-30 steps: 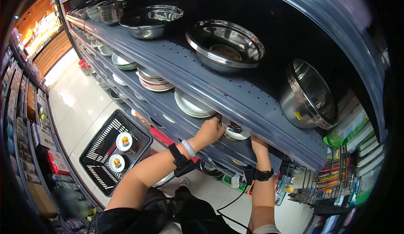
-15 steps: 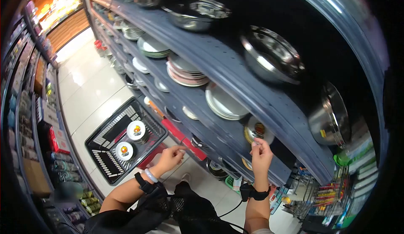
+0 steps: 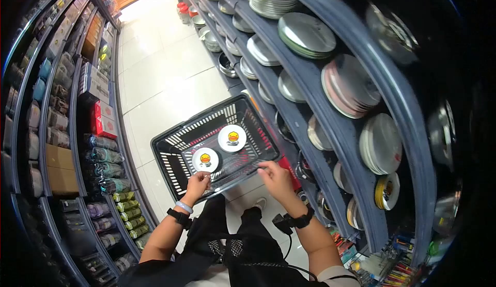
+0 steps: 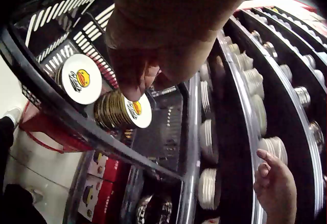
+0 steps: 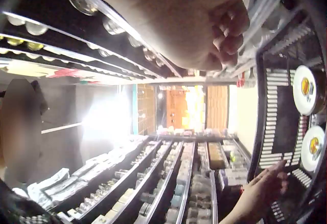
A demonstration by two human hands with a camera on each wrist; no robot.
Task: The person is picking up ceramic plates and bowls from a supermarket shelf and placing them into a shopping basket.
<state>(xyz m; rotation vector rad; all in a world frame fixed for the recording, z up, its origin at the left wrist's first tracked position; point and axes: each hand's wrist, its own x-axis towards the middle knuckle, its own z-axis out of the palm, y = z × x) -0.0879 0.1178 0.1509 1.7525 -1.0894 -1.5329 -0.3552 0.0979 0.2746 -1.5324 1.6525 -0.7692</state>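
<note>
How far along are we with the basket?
Done: two duck-logo stacks sit in the black basket. In hand: the left hand and right hand are at its near rim; whether they grip it is unclear. Left: a similar yellow-edged stack sits on the shelf, possibly next.

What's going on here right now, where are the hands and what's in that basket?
A person stands in a shop aisle beside shelves of stacked plates. A black basket sits on the floor in front of them, holding two round duck-labelled packs. The left hand and right hand are both down at the basket's near rim. Neither carries an item, and whether they grip the rim is unclear.
</note>
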